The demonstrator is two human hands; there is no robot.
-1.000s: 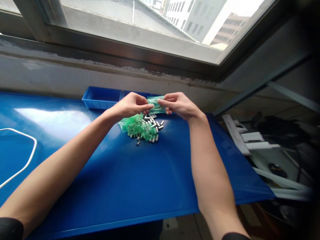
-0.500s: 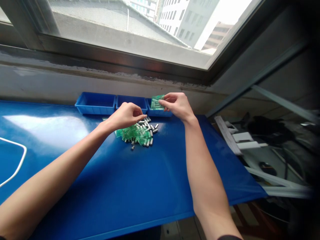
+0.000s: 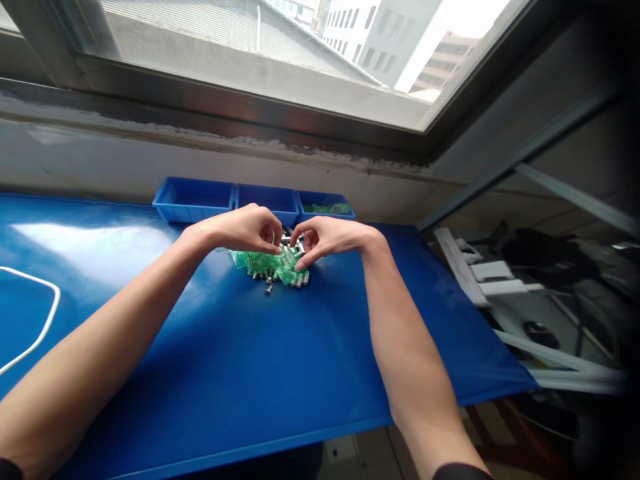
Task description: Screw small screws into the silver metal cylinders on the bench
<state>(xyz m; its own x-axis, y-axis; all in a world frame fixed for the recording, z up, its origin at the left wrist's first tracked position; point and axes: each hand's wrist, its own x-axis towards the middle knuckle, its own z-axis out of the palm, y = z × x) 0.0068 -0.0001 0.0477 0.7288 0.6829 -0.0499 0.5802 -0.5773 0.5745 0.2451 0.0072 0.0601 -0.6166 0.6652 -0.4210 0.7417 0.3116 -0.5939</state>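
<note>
A pile of small green plastic packets and loose metal cylinders lies on the blue table. My left hand is over the left of the pile, thumb and forefinger curled together; whatever is between the tips, if anything, is too small to make out. On the pile's right side, my right hand reaches in with thumb and forefinger apart and nothing visibly held. Behind the hands, green packets lie in the right blue bin.
The middle blue bin and left blue bin stand in line along the wall. A white cable curves over the table at left. Past the right table edge are a metal frame and white parts. A window is above.
My right hand has let go of a green packet at the right bin and come down left to the pile. My left hand has shifted slightly left and down.
</note>
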